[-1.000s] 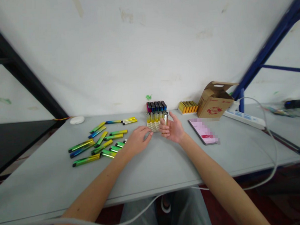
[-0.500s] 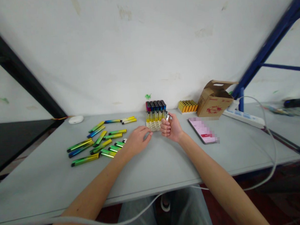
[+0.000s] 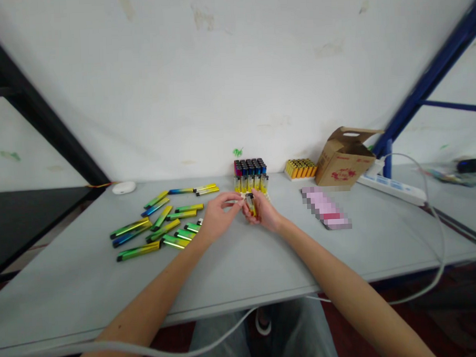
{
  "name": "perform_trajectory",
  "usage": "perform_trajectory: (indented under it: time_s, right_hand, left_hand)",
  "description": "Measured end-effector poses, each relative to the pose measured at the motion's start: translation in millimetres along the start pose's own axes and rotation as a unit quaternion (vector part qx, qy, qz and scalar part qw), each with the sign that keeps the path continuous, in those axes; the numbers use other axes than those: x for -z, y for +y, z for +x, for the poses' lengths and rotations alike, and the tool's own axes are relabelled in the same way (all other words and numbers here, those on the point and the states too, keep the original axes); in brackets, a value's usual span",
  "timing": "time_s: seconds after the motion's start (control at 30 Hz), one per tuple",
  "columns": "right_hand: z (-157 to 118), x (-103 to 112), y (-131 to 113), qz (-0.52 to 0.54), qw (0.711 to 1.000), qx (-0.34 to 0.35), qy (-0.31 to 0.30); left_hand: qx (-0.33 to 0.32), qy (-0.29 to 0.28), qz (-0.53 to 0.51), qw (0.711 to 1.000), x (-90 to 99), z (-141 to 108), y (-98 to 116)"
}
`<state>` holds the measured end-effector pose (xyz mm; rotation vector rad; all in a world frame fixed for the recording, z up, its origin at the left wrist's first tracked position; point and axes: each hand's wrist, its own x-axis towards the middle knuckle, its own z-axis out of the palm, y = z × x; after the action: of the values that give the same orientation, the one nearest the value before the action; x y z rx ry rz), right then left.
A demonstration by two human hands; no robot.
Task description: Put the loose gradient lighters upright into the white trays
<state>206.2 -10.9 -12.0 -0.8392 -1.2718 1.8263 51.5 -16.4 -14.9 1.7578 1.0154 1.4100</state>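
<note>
My right hand (image 3: 261, 211) is closed around a yellow lighter (image 3: 252, 204), held nearly upright with its dark top showing. Close to that top, my left hand (image 3: 219, 213) has thumb and index finger pinched together. Whatever may be between those fingertips is too small to make out. Just behind the hands stands a row of yellow lighters with metal tops (image 3: 252, 184). Several black-topped lighters (image 3: 250, 167), blue and red below, are packed upright behind that row. A pale rack (image 3: 267, 196) is mostly hidden by my right hand.
Loose shiny green, yellow and blue lighters (image 3: 159, 219) lie scattered at left. A white case (image 3: 124, 188) sits behind them. To the right are a tray of orange lighters (image 3: 301, 169), an open cardboard box (image 3: 343, 161), a phone (image 3: 326, 209) and a power strip (image 3: 396, 189) with a cable.
My right hand has moved left and turned, bringing the lighter in front of the rack. My left fingertips have come up close to its top, and thumb and index finger are now together.
</note>
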Motion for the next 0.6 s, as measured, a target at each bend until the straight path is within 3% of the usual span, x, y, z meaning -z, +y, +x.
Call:
perform_trajectory:
  time_s: [0.3,0.6]
  right_hand:
    - [2.6,-6.4,5.3,0.029,0.999,-0.014,0.011]
    - [1.9,-10.3,7.2,0.036,0.999,0.002,0.006]
  left_hand:
    - [0.058,0.028,-0.082,0.995,-3.8,0.0,8.9]
    - [0.127,-0.037,-0.133,0.982,-5.0,-4.8,18.8]
